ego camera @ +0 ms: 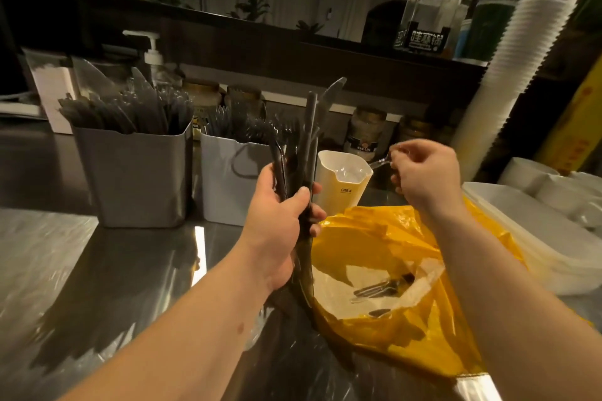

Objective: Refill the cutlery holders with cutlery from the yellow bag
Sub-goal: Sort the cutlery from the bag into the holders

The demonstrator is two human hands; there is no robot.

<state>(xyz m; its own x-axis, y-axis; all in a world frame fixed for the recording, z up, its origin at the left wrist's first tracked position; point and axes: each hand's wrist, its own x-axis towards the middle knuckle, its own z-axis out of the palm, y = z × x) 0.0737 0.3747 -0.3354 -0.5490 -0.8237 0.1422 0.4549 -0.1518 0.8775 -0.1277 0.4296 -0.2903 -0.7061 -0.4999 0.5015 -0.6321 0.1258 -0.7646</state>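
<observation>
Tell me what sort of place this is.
Probably a café or takeaway service counter: a steel counter, holders packed with plastic cutlery, a tall stack of disposable cups and white foam boxes at the right.

Glossy yellow plastic bag (pixel 391 270), brushed-metal counter (pixel 130 270)

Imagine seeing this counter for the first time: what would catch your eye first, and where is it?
The bright yellow bag lies open at the right of the steel counter, a few forks inside. Just left of it, the left hand grips an upright bundle of dark cutlery, while the right hand pinches a clear piece at the rim of the small cream holder behind the bag.
</observation>
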